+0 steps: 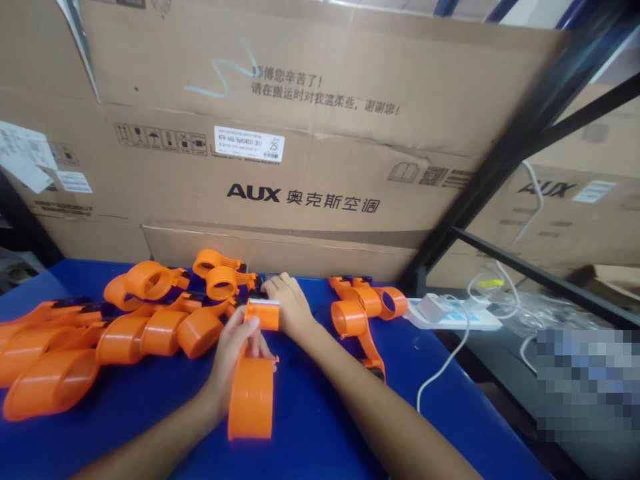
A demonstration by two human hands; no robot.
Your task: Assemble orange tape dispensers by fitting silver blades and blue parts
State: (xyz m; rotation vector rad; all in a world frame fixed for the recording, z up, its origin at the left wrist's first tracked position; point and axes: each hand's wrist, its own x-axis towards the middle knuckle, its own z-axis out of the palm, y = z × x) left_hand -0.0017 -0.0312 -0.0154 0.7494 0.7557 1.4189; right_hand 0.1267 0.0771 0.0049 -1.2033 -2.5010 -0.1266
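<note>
My left hand [240, 337] is closed around an orange tape dispenser [251, 400]. Its round hub hangs toward me, and the metal serrated blade [265, 302] is at its upper end. Just beyond that end is my right hand [286, 297], fingers curled down beside a small black part. What the right fingers grip is hidden. To the left lie several more orange tape dispensers [163, 331], some with black ends. Another group of orange dispensers [349, 317] lies right of my right hand.
The blue tabletop [320, 433] extends under everything. Behind it stands a large cardboard box [325, 160]. A white power strip [453, 315] with a trailing cable [440, 367] sits at the right edge, near a black metal frame [480, 153].
</note>
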